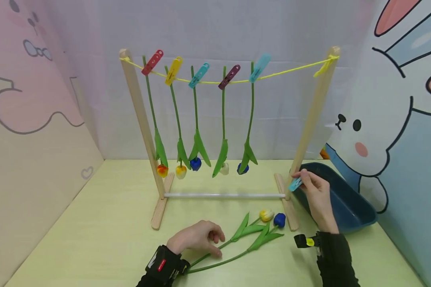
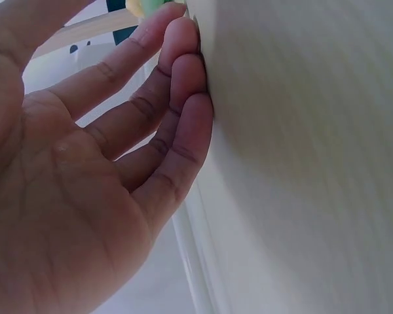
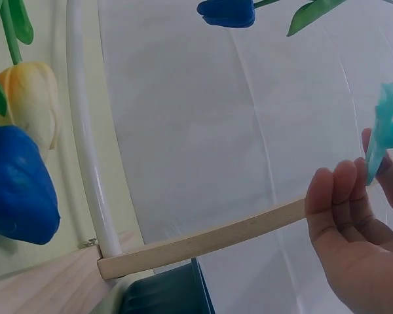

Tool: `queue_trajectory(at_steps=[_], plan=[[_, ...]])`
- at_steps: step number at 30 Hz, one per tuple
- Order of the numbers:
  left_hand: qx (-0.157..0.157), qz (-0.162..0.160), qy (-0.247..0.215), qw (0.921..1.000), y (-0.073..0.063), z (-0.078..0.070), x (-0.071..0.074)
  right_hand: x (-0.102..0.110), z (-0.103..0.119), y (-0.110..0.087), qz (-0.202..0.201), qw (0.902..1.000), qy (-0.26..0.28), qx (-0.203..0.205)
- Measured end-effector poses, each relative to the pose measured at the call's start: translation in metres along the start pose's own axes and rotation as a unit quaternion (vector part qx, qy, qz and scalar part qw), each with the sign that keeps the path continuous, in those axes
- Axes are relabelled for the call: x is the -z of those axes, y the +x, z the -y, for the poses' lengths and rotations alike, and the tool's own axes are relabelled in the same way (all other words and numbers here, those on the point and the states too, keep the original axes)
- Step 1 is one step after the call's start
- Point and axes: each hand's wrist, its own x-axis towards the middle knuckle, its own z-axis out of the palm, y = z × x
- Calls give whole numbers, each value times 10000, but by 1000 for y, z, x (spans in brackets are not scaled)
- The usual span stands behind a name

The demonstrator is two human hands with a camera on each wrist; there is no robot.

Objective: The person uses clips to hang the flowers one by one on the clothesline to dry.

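My right hand [image 1: 317,196] pinches a light blue clothespin [image 1: 295,184] beside the frame's right post, above the dark blue basin. In the right wrist view, the clothespin [image 3: 388,124] stands up from the fingertips. My left hand [image 1: 198,238] is low over the table, fingers loosely bent and holding nothing; its fingertips [image 2: 191,124] rest at the tabletop in the left wrist view. Next to it lie two artificial tulips, one yellow-and-white [image 1: 266,215] and one blue [image 1: 279,220], their stems running under and past this hand.
A wooden frame [image 1: 309,115] carries a yellow string [image 1: 287,72]. Several tulips hang from it head down, clipped by clothespins in red [image 1: 152,62], yellow [image 1: 174,71], light blue [image 1: 199,75] and dark purple [image 1: 229,77]. The basin [image 1: 348,199] stands right of the frame.
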Motion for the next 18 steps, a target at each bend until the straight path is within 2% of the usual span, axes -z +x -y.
queue_trajectory(at_steps=[4,7,18], plan=[[2,12,144,9999,-1,-2,-1,-2,1,0,-36,9994,337,66],[17,-25,325,9995,-3,-4,-1,-3,1,0,-86,9992,400,24],[128,-436,849,9954,-7,-5,-2,-3,3,-1,-98,9981,-519,-305]])
